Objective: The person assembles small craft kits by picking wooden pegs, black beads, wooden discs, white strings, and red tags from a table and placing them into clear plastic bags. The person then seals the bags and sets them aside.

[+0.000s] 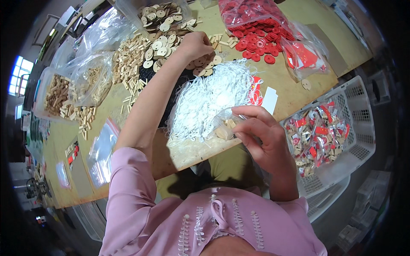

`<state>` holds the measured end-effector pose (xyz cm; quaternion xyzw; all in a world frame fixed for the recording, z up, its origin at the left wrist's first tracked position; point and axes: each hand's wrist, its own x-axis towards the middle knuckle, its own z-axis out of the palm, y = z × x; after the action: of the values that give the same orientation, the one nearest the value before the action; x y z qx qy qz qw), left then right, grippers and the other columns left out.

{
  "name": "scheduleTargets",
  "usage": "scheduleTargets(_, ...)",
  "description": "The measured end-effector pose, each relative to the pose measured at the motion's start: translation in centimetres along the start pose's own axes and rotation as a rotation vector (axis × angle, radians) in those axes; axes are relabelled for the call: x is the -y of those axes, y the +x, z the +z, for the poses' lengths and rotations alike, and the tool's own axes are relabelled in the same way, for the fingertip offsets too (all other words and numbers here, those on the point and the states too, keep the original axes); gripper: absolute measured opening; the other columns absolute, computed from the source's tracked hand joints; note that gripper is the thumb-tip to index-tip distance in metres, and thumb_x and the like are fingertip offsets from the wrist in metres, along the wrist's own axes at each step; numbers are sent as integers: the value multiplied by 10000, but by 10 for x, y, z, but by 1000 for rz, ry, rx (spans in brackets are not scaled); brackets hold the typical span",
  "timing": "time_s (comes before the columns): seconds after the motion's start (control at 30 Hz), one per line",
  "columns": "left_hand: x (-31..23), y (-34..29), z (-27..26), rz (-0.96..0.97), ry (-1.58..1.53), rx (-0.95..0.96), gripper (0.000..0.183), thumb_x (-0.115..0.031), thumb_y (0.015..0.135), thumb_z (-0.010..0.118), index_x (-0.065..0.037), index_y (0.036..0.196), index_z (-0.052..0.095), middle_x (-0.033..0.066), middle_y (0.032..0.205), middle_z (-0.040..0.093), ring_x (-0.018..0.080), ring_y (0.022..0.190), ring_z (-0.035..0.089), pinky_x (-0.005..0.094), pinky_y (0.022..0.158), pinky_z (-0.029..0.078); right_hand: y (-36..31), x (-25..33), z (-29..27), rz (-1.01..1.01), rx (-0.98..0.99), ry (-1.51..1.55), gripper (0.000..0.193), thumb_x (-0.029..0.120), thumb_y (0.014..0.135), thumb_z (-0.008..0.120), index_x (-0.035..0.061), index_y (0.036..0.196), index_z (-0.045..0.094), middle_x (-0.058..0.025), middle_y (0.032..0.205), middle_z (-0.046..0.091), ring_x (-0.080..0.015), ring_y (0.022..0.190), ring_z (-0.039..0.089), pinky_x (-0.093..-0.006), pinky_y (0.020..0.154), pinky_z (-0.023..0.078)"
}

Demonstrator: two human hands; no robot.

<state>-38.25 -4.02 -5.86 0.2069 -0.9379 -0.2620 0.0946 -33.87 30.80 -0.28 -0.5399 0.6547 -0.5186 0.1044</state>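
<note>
My left hand [196,46] reaches across the table to the wooden discs with holes [160,46], its fingers curled downward beside small wooden pieces [218,42]. Whatever lies between those fingertips is hidden. Near the table's front edge, my right hand [267,138] pinches a small clear plastic bag [224,116] with light wooden pieces [226,128] inside. Between the two hands spreads a large heap of white strings [209,96]. Red discs [257,42] spill from a clear bag at the back, and red printed pieces [255,91] with a white card [269,100] lie beside the strings.
At right stands a white plastic basket [362,111] with several filled bags [318,136]. Flat clear zip bags [103,151] lie at the front left. Small wooden blocks [128,57] are heaped at left, near a bin of brown blocks [55,91]. A bag of red cards [303,57] lies at back right.
</note>
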Motion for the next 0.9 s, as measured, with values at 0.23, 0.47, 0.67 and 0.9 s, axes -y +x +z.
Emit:
scheduleTargets(0.23,-14,16,13,25,60,-25,298,-279,805,812,-10,921,754,137,900,764,266,822,734,376,779,571,1,2,-3,-1,-23,-22,143,-82,842,709,8,950,684,-135,1205,695,-247,985,702,-332,778,563)
scheduleTargets(0.47,-1,13,12,100,184,-63,257,-222,777,766,-34,952,745,170,898,745,339,871,720,411,806,566,-3,4,-9,13,-11,-24,118,-59,862,704,3,960,680,-151,1197,699,-250,976,703,-330,776,558)
scheduleTargets(0.67,12,1,3,68,65,-121,246,-233,755,783,-52,917,746,152,883,742,311,851,716,393,801,565,2,8,-11,-17,31,-18,126,-40,880,684,17,991,664,-173,1186,673,-330,1033,677,-377,847,548)
scheduleTargets(0.9,-55,-112,-66,132,-906,92,175,-181,899,774,-71,1013,699,-41,875,647,41,764,577,200,698,482,12,14,-10,-20,33,-135,86,-2,873,703,12,953,677,-144,1183,687,-286,1055,665,-362,918,522)
